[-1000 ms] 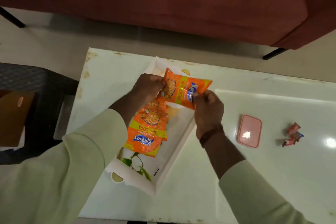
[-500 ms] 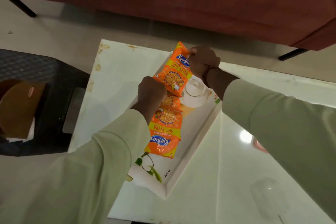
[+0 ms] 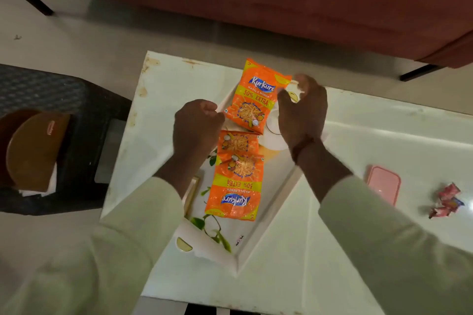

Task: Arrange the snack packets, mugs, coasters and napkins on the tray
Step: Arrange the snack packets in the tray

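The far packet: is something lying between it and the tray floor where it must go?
Yes. The far packet leans over a white round dish at the tray's far end, beside the right hand. The near packets fill the middle.

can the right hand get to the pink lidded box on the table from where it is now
Probably yes. The pink box lies in the open on the white table, on the right hand's own side, with nothing between them or on top. The hand seems empty beside the far packet.

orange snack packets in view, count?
3. Far packet at the tray's far end, between both hands. Middle packet just nearer, partly overlapped. Near packet flat mid-tray, upside down. More could hide beneath.
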`<action>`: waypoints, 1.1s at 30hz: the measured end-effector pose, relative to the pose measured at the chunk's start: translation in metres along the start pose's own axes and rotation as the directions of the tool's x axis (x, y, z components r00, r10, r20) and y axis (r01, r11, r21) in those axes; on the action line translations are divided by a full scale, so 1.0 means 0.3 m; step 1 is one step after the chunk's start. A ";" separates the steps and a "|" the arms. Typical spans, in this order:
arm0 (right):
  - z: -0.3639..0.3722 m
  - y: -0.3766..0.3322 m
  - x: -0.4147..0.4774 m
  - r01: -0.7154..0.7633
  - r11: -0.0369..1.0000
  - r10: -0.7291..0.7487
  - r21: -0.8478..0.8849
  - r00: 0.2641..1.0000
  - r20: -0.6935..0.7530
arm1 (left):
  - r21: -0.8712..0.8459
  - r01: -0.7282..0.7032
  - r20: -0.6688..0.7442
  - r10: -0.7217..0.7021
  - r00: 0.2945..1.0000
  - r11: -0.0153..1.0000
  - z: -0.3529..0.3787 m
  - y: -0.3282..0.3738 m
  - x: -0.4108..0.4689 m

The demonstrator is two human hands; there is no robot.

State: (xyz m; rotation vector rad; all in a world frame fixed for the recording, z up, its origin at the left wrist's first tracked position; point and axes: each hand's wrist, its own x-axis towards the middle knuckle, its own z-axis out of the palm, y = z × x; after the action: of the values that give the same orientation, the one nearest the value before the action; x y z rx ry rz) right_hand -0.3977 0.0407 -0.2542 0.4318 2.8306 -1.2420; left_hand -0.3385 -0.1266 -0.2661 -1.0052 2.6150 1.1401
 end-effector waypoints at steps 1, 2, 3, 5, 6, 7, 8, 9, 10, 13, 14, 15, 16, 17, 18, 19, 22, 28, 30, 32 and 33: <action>-0.022 0.018 -0.077 -0.089 0.993 0.090 0.073 0.996 0.003 | 0.014 -0.058 -0.008 0.059 0.998 0.998 -0.032 -0.011 -0.028; -0.038 0.039 -0.161 -0.199 0.972 0.197 0.124 0.980 0.031 | 0.030 -0.096 0.006 0.096 0.995 0.995 -0.056 -0.028 -0.060; -0.048 0.062 -0.248 -0.320 0.935 0.311 0.156 0.947 0.078 | 0.037 -0.101 0.043 0.100 0.994 0.994 -0.071 -0.049 -0.092; -0.056 0.102 -0.420 -0.548 0.814 0.520 0.192 0.835 0.179 | 0.013 -0.046 0.169 0.043 0.985 0.999 -0.075 -0.091 -0.164; -0.056 0.115 -0.498 -0.637 0.746 0.600 0.195 0.770 0.219 | -0.005 -0.012 0.229 0.013 0.973 1.000 -0.065 -0.110 -0.198; -0.052 0.122 -0.567 -0.709 0.680 0.665 0.187 0.704 0.250 | -0.023 0.012 0.272 -0.005 0.962 1.000 -0.053 -0.125 -0.227; -0.042 0.122 -0.623 -0.771 0.612 0.721 0.176 0.636 0.275 | -0.042 0.028 0.296 -0.014 0.955 0.999 -0.037 -0.136 -0.249; -0.030 0.118 -0.667 -0.829 0.529 0.771 0.184 0.559 0.306 | -0.064 0.038 0.306 -0.016 0.952 0.997 -0.020 -0.144 -0.262; -0.016 0.111 -0.693 -0.881 0.422 0.808 0.215 0.473 0.350 | -0.087 0.048 0.308 -0.019 0.951 0.995 -0.006 -0.149 -0.269; 0.010 0.090 -0.697 -0.946 0.093 0.807 0.310 0.254 0.533 | -0.083 0.032 0.300 -0.006 0.954 0.996 0.018 -0.146 -0.268; 0.007 0.087 -0.682 -0.942 0.036 0.782 0.334 0.235 0.577 | -0.081 0.025 0.301 0.001 0.954 0.996 0.021 -0.144 -0.269; 0.002 0.090 -0.668 -0.931 0.010 0.770 0.364 0.239 0.591 | -0.105 0.033 0.305 0.001 0.952 0.994 0.019 -0.139 -0.275; -0.009 0.089 -0.654 -0.916 0.010 0.770 0.402 0.264 0.581 | -0.167 0.066 0.309 -0.011 0.951 0.984 0.012 -0.128 -0.283; -0.024 0.089 -0.638 -0.895 0.028 0.776 0.446 0.301 0.555 | -0.266 0.134 0.324 -0.042 0.945 0.955 0.002 -0.116 -0.296; -0.042 0.087 -0.622 -0.869 0.066 0.778 0.491 0.353 0.519 | -0.372 0.223 0.362 -0.080 0.929 0.901 -0.007 -0.102 -0.311; -0.068 0.085 -0.599 -0.833 0.130 0.772 0.538 0.425 0.472 | -0.461 0.306 0.413 -0.103 0.905 0.833 -0.019 -0.084 -0.327; -0.174 0.097 -0.482 -0.666 0.468 0.676 0.581 0.693 0.250 | -0.528 0.450 0.537 -0.128 0.834 0.720 -0.022 -0.029 -0.386; -0.300 0.132 -0.120 -0.191 0.972 0.177 0.137 0.979 0.105 | -0.506 0.552 0.620 -0.165 0.767 0.663 0.172 0.094 -0.443; -0.279 0.143 -0.025 -0.093 0.995 0.087 0.021 0.979 0.185 | -0.526 0.533 0.585 -0.174 0.792 0.663 0.269 0.119 -0.424; -0.244 0.155 0.050 -0.065 0.998 0.069 -0.023 0.969 0.237 | -0.537 0.527 0.547 -0.203 0.812 0.658 0.357 0.133 -0.392; -0.225 0.160 0.080 -0.055 0.997 0.065 -0.049 0.964 0.258 | -0.541 0.543 0.543 -0.226 0.809 0.642 0.393 0.134 -0.371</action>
State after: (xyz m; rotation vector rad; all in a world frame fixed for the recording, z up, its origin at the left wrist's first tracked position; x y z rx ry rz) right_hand -0.4021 0.1263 -0.2456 0.3235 2.5981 -1.1336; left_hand -0.2949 0.0334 -0.2862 -1.1709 1.5010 1.9630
